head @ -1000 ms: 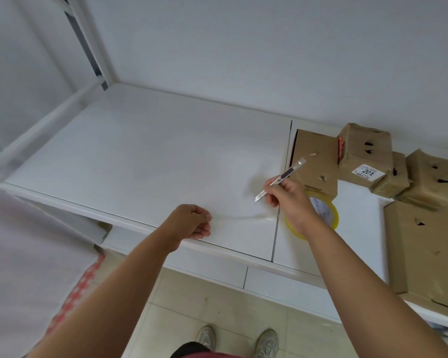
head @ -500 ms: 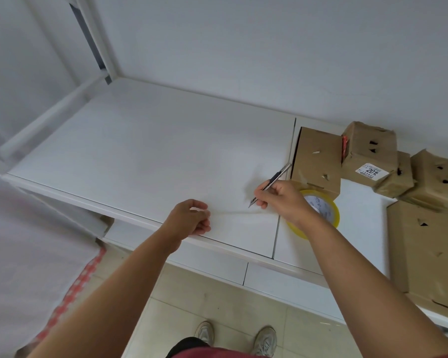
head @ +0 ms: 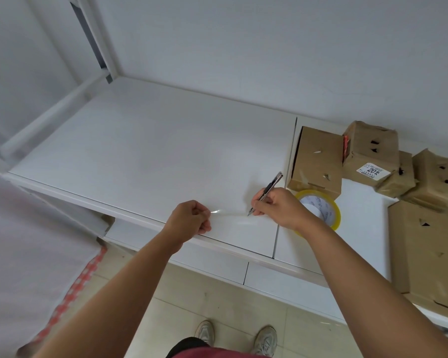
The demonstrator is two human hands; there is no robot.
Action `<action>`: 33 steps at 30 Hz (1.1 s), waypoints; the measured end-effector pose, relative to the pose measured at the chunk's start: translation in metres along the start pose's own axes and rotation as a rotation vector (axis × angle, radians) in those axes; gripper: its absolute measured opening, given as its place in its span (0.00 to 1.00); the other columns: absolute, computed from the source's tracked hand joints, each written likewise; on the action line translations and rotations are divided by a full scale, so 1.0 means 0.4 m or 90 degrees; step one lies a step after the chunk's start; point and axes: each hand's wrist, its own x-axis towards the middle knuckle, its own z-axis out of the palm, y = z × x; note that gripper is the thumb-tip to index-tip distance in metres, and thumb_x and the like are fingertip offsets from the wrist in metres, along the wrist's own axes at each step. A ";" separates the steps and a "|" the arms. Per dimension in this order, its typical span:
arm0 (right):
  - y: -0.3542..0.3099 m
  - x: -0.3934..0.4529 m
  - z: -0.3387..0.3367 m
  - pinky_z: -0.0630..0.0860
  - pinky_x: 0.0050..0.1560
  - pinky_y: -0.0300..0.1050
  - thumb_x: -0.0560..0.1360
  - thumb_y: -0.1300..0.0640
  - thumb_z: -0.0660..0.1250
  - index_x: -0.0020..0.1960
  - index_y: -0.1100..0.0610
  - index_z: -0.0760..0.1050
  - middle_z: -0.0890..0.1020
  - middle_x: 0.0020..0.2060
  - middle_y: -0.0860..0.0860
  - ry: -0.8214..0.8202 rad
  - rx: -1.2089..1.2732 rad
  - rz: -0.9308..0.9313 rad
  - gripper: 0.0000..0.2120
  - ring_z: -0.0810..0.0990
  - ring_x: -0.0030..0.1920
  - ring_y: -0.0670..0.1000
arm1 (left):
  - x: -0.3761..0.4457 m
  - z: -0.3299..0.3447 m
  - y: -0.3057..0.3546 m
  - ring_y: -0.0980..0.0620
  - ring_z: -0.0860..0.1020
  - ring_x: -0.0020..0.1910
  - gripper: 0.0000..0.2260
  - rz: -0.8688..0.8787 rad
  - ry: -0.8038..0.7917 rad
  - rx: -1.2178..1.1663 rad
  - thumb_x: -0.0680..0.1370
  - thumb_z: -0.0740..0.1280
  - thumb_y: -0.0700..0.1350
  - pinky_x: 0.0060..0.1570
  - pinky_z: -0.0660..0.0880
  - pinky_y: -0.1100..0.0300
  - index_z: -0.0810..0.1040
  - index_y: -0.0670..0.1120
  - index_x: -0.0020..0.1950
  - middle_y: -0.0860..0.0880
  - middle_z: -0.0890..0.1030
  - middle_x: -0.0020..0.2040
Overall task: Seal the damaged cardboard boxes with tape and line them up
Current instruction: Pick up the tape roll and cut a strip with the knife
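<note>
The left hand point(head: 189, 218) is pinching the clear tape point(head: 228, 212) and pulling it tight so it cuts easily. The right hand point(head: 277, 206) is gripping the knife point(head: 267, 190), its tip at the tape, with the roll point(head: 321, 206) just behind this hand

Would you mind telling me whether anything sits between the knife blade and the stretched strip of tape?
Nothing visible does. The knife in the right hand has its tip right at the clear tape strip, which the left hand pinches taut above the white table.
</note>
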 end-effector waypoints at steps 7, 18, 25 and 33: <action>-0.005 0.000 -0.007 0.75 0.49 0.36 0.78 0.60 0.66 0.41 0.48 0.79 0.85 0.36 0.45 -0.025 -0.062 -0.011 0.10 0.83 0.42 0.40 | -0.002 0.004 0.003 0.52 0.81 0.30 0.05 -0.002 0.012 0.007 0.80 0.65 0.37 0.38 0.81 0.58 0.77 0.40 0.44 0.47 0.81 0.30; -0.010 0.005 -0.015 0.76 0.50 0.52 0.78 0.58 0.66 0.43 0.57 0.81 0.82 0.30 0.44 -0.002 -0.038 0.026 0.08 0.80 0.40 0.50 | 0.006 0.012 -0.003 0.52 0.83 0.31 0.07 0.006 0.034 0.031 0.81 0.62 0.38 0.34 0.80 0.59 0.75 0.43 0.44 0.47 0.81 0.30; -0.011 0.008 -0.008 0.76 0.53 0.50 0.78 0.58 0.67 0.37 0.55 0.81 0.85 0.35 0.47 0.023 -0.015 0.021 0.12 0.82 0.47 0.54 | 0.009 0.009 -0.016 0.51 0.84 0.34 0.07 0.031 0.028 0.040 0.81 0.61 0.37 0.39 0.82 0.56 0.75 0.44 0.44 0.49 0.81 0.30; -0.009 -0.004 -0.025 0.73 0.50 0.45 0.73 0.57 0.68 0.35 0.53 0.82 0.82 0.30 0.52 0.008 0.154 0.035 0.09 0.80 0.36 0.48 | 0.011 0.001 -0.004 0.47 0.85 0.37 0.08 0.024 0.021 0.009 0.81 0.59 0.36 0.39 0.83 0.55 0.75 0.43 0.45 0.45 0.79 0.34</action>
